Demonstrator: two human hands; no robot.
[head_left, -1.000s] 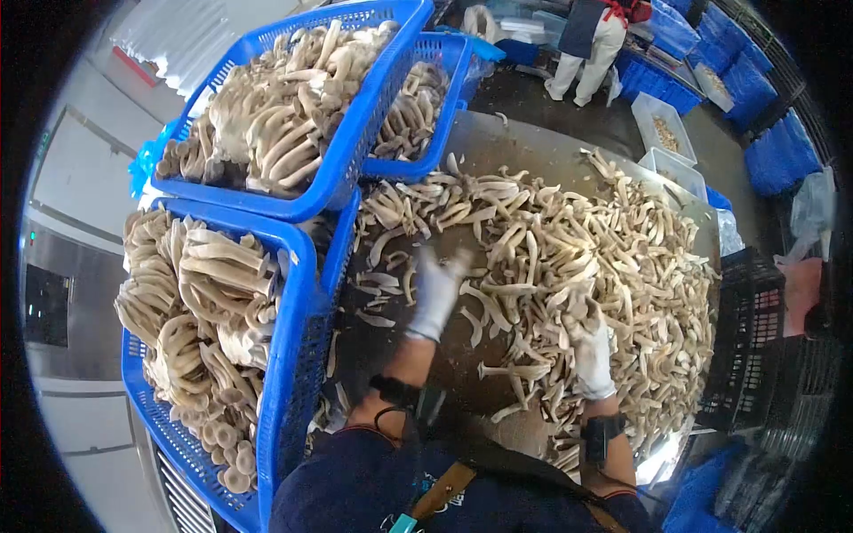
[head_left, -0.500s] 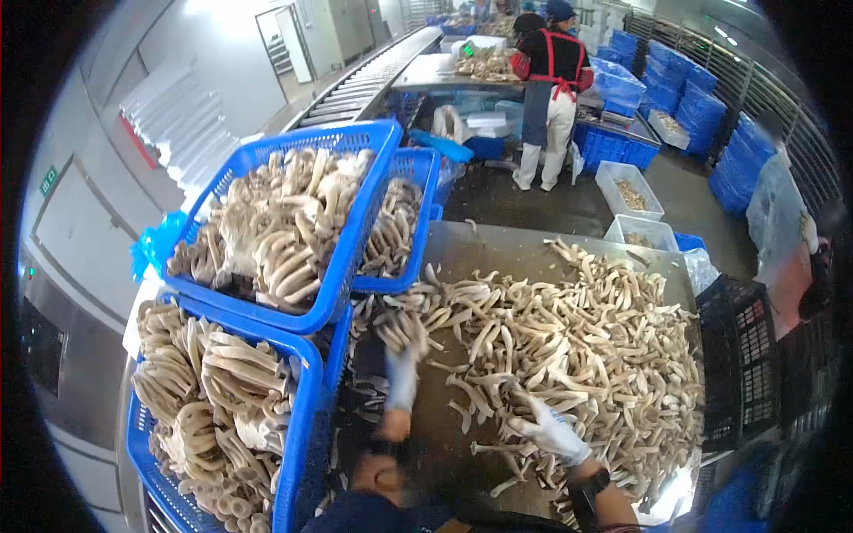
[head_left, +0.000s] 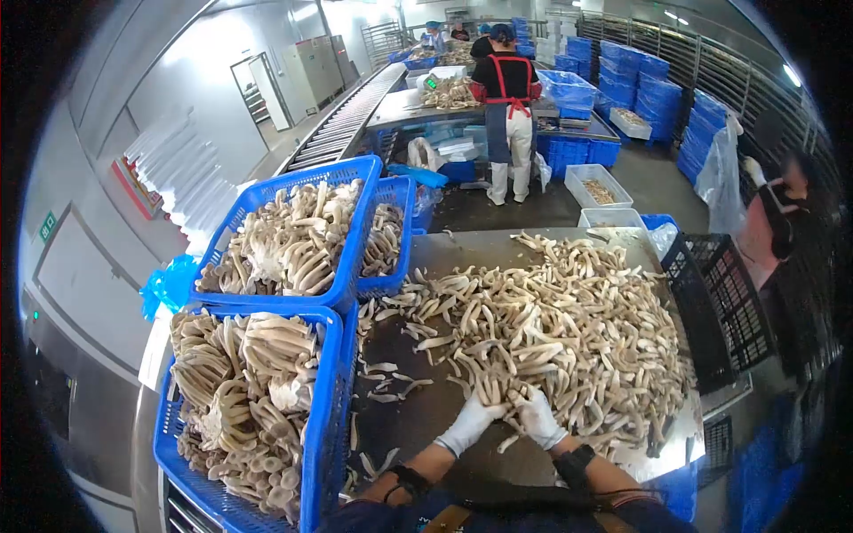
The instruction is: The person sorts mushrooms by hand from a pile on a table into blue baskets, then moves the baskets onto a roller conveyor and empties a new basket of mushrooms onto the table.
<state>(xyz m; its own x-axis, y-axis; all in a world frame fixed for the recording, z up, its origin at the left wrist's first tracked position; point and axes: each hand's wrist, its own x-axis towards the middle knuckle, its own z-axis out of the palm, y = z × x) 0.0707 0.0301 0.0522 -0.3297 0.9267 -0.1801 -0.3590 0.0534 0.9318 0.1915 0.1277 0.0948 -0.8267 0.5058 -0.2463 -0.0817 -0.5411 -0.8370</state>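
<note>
My left hand (head_left: 471, 424), in a white glove, is closed on a cluster of mushrooms (head_left: 487, 373) at the near edge of a large mushroom pile (head_left: 569, 329). Right beside it, my right hand (head_left: 536, 416), also gloved, has its fingers curled in at the same cluster. The pile covers much of the metal table (head_left: 418, 449). To the left, blue baskets (head_left: 330, 409) hold clumps of long-stemmed mushrooms, one basket raised above the nearest one.
Black crates (head_left: 733, 306) stand at the table's right edge, with a person (head_left: 773, 222) beyond. White bins (head_left: 613, 216) sit past the far edge. Another person in a red-strapped apron (head_left: 508, 115) stands at a farther table. A roller conveyor (head_left: 355, 107) runs behind the baskets.
My left hand has moved right from near the baskets with its mushrooms and now meets my right hand at the pile's near edge. The view has shifted, showing more of the room.
</note>
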